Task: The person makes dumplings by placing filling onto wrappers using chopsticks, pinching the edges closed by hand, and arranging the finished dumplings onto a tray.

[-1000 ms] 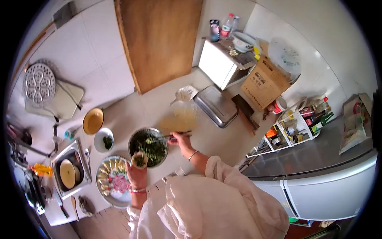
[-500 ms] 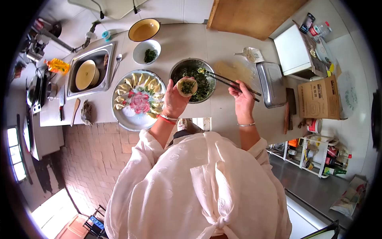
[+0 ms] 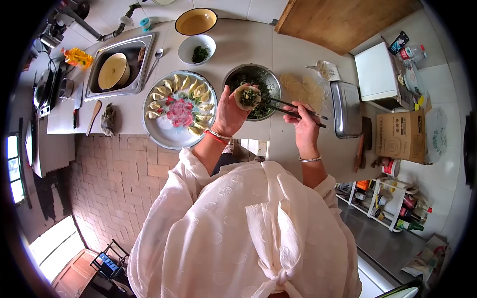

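Note:
My left hand [image 3: 230, 115] cups a round dumpling wrapper [image 3: 242, 105] with chopped green filling lying on it. A pair of dark chopsticks [image 3: 298, 112] is gripped in my right hand [image 3: 306, 130], and their tips reach the filling on the wrapper. Behind and below the wrapper stands a metal bowl [image 3: 275, 81] of green filling, partly covered by my left hand. Left of it, a large round tray [image 3: 168, 130] with a red flower design carries several folded dumplings [image 3: 177, 83] around its rim. Flat wrappers [image 3: 303, 91] lie on the counter right of the bowl.
Behind the tray are a white bowl [image 3: 184, 49] with greens and a yellow basin [image 3: 196, 22]. A sink [image 3: 93, 74] with a pot is at left, near a spoon [image 3: 156, 60] and a knife [image 3: 77, 107]. At right are a metal container [image 3: 347, 110] and a cardboard box [image 3: 402, 135].
The chopstick tips have moved from the filling bowl to the wrapper in my left hand. More filling shows on the wrapper. The whole view has shifted slightly.

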Motion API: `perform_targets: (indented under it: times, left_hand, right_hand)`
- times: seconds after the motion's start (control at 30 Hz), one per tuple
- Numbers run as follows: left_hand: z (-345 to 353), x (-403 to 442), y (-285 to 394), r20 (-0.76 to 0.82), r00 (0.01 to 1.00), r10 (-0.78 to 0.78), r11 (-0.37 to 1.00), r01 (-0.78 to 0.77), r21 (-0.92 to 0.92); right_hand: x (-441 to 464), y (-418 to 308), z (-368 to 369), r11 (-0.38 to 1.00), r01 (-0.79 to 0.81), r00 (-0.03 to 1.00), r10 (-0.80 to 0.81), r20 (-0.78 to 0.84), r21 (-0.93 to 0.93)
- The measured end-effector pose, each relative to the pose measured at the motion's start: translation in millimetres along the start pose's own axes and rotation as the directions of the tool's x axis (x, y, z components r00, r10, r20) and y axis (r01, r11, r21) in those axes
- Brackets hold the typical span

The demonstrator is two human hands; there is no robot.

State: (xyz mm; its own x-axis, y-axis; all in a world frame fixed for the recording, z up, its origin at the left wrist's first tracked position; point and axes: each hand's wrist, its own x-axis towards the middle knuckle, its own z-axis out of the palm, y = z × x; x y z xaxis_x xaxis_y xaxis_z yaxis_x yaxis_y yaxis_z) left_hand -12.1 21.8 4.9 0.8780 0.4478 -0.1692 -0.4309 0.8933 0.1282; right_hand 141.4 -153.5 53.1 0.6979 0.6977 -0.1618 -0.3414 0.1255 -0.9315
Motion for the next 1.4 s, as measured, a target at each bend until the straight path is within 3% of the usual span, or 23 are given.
perform_targets:
  times: [0.3, 1.0, 1.2, 1.4]
  left_hand:
    - [1, -2, 2, 0.008, 1.0, -0.005, 1.0, 0.005, -0.013]
    - [9, 7, 4, -0.026, 1.0, 0.015, 1.0, -0.015, -0.007]
    - [1, 7, 6, -0.035, 0.999, 0.032, 0.999, -0.032, -0.01]
    - [-6, 9, 5, -0.038, 0.999, 0.039, 0.999, -0.038, 0.026]
  right_hand:
    - [2, -5, 2, 1.0, 0.013, 1.0, -0.013, 0.025, 0.012]
    - [16, -11, -5, 0.974, 0.034, 0.995, -0.012, -0.095, 0.226]
    - [13, -31, -8, 0.992, 0.126, 0.987, -0.122, -0.108, 0.023]
    - [6, -54, 8, 0.934, 0.205, 0.979, -0.191, 0.076, -0.292]
